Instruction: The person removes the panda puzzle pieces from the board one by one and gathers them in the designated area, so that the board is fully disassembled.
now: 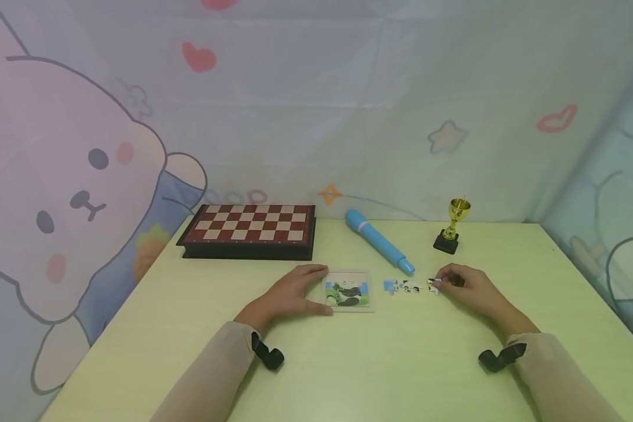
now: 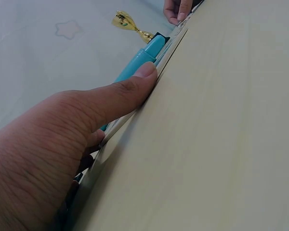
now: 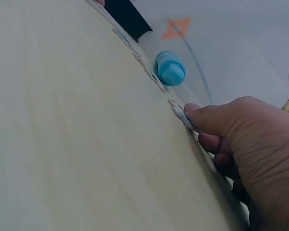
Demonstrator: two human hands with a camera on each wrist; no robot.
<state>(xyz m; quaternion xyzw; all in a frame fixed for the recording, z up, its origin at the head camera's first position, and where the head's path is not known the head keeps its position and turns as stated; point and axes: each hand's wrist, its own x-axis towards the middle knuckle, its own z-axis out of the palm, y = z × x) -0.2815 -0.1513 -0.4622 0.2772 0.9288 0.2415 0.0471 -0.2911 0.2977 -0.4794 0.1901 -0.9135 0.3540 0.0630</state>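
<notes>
- My left hand (image 1: 290,293) lay flat on the pale green table (image 1: 390,363), fingers straight, thumb and fingertips against the left edge of the small square puzzle tray with the panda picture (image 1: 348,291), steadying it without gripping.
- My right hand (image 1: 466,287) was curled, thumb and forefinger pinching one small white-and-blue cardboard puzzle piece (image 1: 434,285) at the table surface; the right wrist view showed the fingertip on that piece (image 3: 182,114).
- The tray lay at 9 o'clock from that pinch, with the row of loose puzzle pieces (image 1: 403,286) between; the row's long axis ran 9 to 3. The right hand was nearer the loose pieces, the left nearer the tray.
- I counted one tray and about four loose pieces including the pinched one, though they were too small to count surely.
- At 12 o'clock stood one folded red-and-cream chessboard (image 1: 249,228), one light-blue plastic marker-shaped pen (image 1: 380,240) and one small gold trophy cup on a black base (image 1: 453,225).
</notes>
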